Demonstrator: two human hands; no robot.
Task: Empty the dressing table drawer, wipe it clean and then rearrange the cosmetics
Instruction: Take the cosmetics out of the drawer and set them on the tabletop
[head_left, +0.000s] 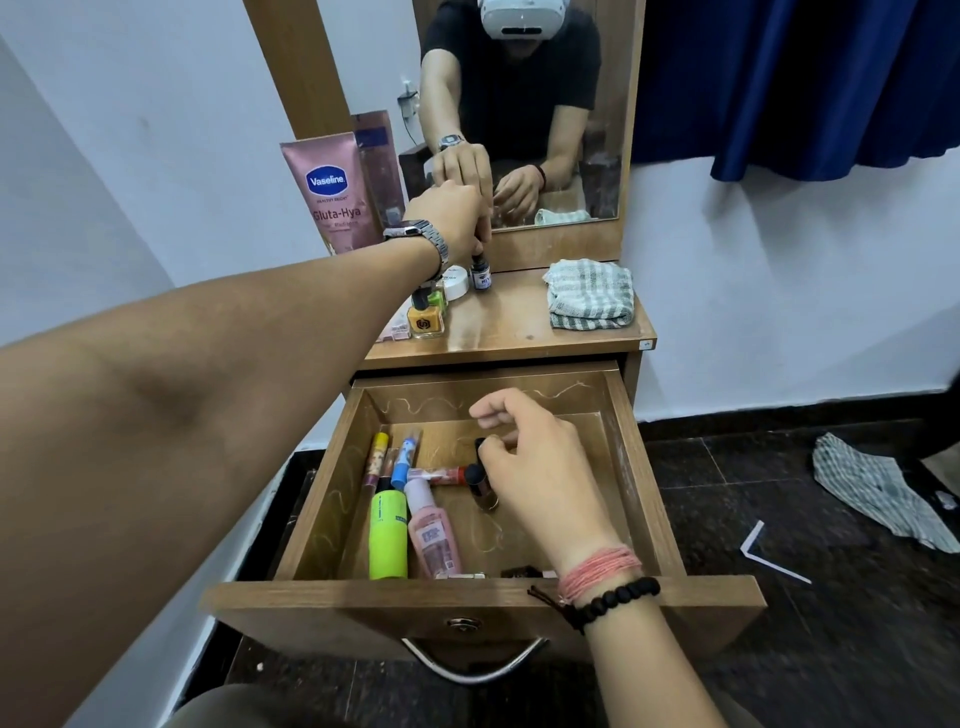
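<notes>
Your left hand (454, 218) pinches a small dark bottle (480, 273) standing on the tabletop (519, 327); your right hand (535, 462) grips a black cap inside the open drawer (639, 467), beside the remaining cosmetics (410, 509).

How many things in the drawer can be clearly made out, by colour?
Green tube: 1
Pink bottle: 1
Blue-capped tube: 1
Yellow-capped tube: 1
Red tube: 1
Brown bottle: 1
Total: 6; items under the right hand and at the front edge are unclear.

Blue curtain (789, 78) hangs at upper right. Striped cloth (878, 493) and bent white strip (769, 553) lie on dark floor (779, 649).
</notes>
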